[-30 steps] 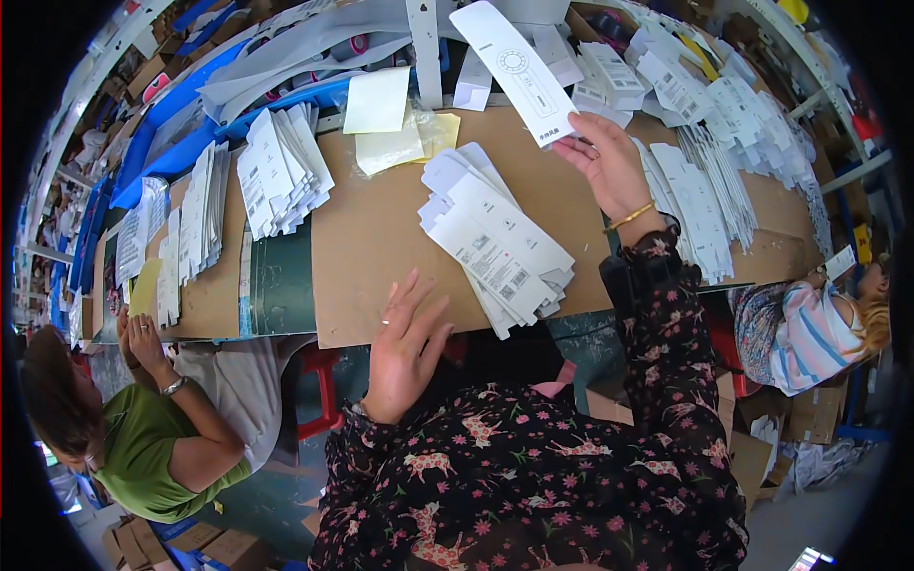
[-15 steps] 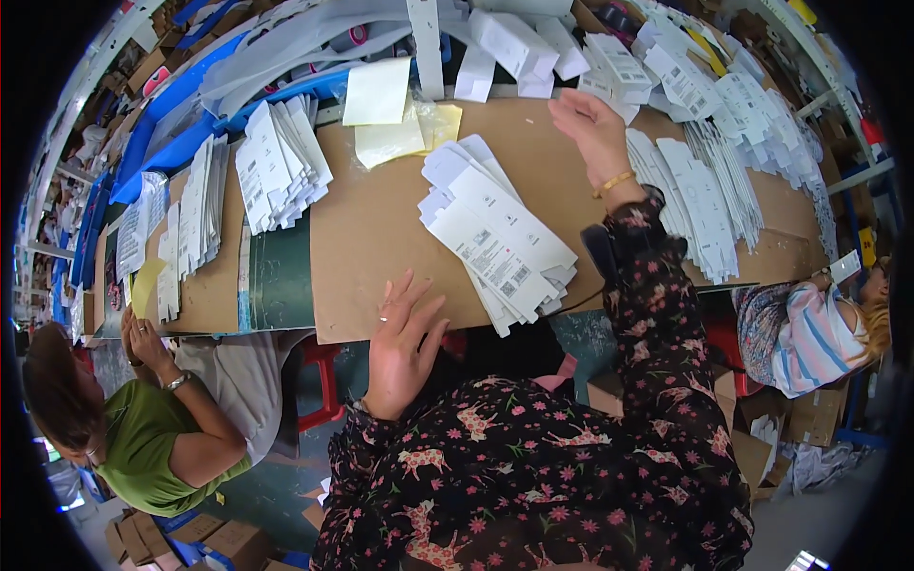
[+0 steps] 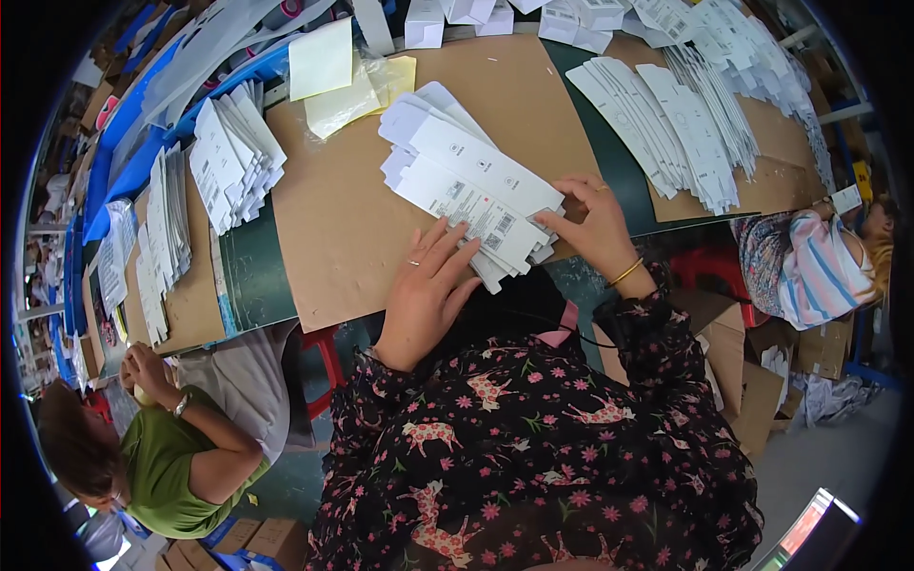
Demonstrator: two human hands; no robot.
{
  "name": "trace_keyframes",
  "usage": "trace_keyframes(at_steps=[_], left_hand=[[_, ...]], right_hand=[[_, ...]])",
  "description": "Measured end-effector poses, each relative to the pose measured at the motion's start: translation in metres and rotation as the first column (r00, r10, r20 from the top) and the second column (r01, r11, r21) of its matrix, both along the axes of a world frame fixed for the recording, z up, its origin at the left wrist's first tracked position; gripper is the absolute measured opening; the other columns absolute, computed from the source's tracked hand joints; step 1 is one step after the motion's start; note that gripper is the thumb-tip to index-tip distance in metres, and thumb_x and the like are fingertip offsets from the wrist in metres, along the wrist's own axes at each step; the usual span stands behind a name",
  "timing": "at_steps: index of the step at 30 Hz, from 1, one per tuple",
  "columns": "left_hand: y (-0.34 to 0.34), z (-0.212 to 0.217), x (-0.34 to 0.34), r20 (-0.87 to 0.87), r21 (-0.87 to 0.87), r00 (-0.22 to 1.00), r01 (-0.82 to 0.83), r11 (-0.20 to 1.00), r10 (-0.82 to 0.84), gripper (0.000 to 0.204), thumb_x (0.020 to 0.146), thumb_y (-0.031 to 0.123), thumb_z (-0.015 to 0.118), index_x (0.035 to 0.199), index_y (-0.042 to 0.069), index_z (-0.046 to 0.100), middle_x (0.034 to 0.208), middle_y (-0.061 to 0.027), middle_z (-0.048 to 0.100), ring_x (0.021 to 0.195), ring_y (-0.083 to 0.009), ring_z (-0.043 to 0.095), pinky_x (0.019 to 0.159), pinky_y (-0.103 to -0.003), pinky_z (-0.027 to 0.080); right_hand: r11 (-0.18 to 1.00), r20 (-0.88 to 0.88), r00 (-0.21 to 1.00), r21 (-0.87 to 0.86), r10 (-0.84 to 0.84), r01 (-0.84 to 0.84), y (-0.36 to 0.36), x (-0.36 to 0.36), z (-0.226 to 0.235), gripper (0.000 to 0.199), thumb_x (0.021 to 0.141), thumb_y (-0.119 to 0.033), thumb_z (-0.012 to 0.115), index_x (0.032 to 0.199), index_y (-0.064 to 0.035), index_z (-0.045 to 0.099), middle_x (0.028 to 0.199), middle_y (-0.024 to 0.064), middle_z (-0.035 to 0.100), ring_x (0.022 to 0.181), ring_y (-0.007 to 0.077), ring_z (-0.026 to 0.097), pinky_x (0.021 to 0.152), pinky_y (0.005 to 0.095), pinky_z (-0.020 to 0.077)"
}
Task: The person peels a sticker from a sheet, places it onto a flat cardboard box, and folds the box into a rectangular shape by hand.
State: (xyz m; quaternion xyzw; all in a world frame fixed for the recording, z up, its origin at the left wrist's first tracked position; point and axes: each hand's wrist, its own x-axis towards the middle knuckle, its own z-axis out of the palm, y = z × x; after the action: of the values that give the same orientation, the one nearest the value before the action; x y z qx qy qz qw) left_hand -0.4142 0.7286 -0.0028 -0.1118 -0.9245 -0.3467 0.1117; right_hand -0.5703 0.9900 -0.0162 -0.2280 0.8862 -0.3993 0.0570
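Note:
A small fanned stack of flat white cartons (image 3: pixel 476 176) lies in front of me on the brown cardboard sheet, its near end reaching the table's front edge. My left hand (image 3: pixel 428 285) rests its outstretched fingertips on the stack's near left side; a ring shows on one finger. At the stack's right corner, my right hand (image 3: pixel 600 224) pinches the top flat carton between thumb and fingers. The thumb lies on the printed face, and a gold bangle circles the wrist. How many cartons are in the pinch is hidden.
More flat cartons (image 3: pixel 238 157) stand piled at left, others (image 3: pixel 662 128) at right. Folded white boxes (image 3: pixel 581 17) line the back. Yellow paper (image 3: pixel 321 59) lies by a plastic bag. Co-workers sit at left (image 3: pixel 181 447) and right (image 3: pixel 809 276).
My right hand has come back from the boxes at the rear to the stack's right corner. My left hand has moved onto the cartons. The whole view has shifted.

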Motion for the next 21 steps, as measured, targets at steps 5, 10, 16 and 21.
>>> trace_keyframes(at_steps=[5, 10, 16, 21], left_hand=[[0.001, 0.000, 0.006, 0.021, -0.033, 1.000, 0.002, 0.999, -0.001, 0.054, 0.090, 0.012, 0.081, 0.141, 0.008, 0.065, 0.154, -0.0138, 0.058, 0.148, -0.0401, 0.049, 0.122, -0.060, 0.038], [-0.003, 0.019, 0.006, -0.055, -0.015, 0.997, -0.057, 0.998, 0.056, 0.056, 0.090, 0.010, 0.080, 0.143, 0.006, 0.064, 0.156, -0.0143, 0.056, 0.149, -0.0395, 0.048, 0.124, -0.060, 0.037], [-0.011, 0.024, -0.006, -0.086, -0.043, 0.993, -0.080, 0.996, 0.076, 0.061, 0.089, 0.009, 0.082, 0.147, 0.007, 0.061, 0.158, -0.0152, 0.055, 0.151, -0.0402, 0.047, 0.125, -0.059, 0.035], [-0.011, 0.019, -0.006, -0.084, -0.057, 0.994, -0.068, 0.996, 0.063, 0.066, 0.087, 0.009, 0.082, 0.149, 0.007, 0.059, 0.160, -0.0150, 0.052, 0.153, -0.0388, 0.043, 0.126, -0.057, 0.035]], right_hand=[[0.994, -0.371, 0.928, 0.088, -0.032, 0.069, -0.012, 0.012, 0.010, 0.047, 0.085, -0.015, 0.090, 0.126, -0.0031, 0.070, 0.132, 0.0109, 0.064, 0.108, 0.0211, 0.068, 0.094, 0.0336, 0.0565], [0.901, 0.064, 0.995, -0.424, -0.070, 0.091, -0.032, 0.022, 0.032, 0.037, 0.093, -0.005, 0.082, 0.126, 0.0021, 0.067, 0.130, 0.0113, 0.069, 0.109, 0.0169, 0.070, 0.093, 0.0309, 0.0585], [0.855, 0.236, 0.965, -0.470, -0.117, 0.219, -0.025, 0.002, 0.014, 0.031, 0.101, 0.004, 0.070, 0.131, 0.0080, 0.065, 0.124, 0.0112, 0.074, 0.110, 0.0142, 0.071, 0.098, 0.0288, 0.0589], [0.841, 0.139, 0.986, -0.518, -0.097, 0.156, -0.025, 0.006, 0.014, 0.035, 0.102, 0.003, 0.069, 0.136, 0.0073, 0.064, 0.125, 0.0111, 0.074, 0.112, 0.0140, 0.071, 0.097, 0.0291, 0.0599]])
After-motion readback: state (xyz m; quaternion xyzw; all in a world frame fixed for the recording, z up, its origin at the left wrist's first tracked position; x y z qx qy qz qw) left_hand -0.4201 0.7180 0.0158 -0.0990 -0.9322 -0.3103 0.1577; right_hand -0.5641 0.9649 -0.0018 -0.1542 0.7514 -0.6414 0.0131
